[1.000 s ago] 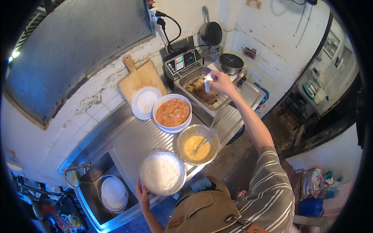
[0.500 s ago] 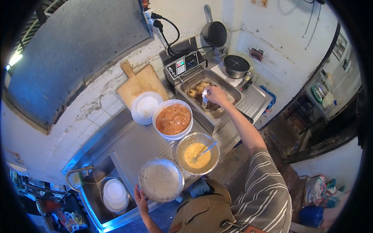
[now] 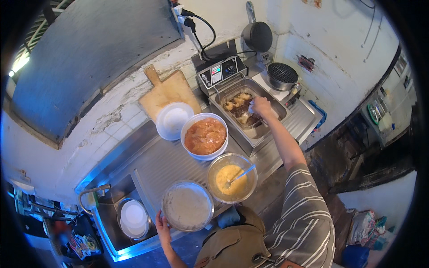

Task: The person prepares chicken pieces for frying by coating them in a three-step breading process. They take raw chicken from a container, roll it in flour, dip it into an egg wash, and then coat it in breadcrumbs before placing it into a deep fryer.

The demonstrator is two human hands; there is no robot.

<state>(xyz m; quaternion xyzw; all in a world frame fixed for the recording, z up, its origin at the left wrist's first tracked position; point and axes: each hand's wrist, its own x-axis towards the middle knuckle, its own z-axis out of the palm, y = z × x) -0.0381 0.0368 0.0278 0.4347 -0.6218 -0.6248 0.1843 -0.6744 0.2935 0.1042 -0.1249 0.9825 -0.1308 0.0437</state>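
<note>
Head view: the right hand (image 3: 261,107) is over the fryer (image 3: 237,135), beside golden pieces (image 3: 238,101); whether its grip pinches anything cannot be told. The left hand (image 3: 163,227) is at the flour bowl (image 3: 208,220) on the bench (image 3: 152,166), grip unclear. A batter bowl (image 3: 250,186) and meat tub (image 3: 204,157) stand between bowl and fryer.

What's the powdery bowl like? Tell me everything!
The bowl is round with a shiny rim; metal or glass, I can't tell. Its opening faces up, and pale powder covers its bottom. It's at the counter's front edge, left of the bowl of yellow liquid. The left hand touches its lower-left edge.
</note>
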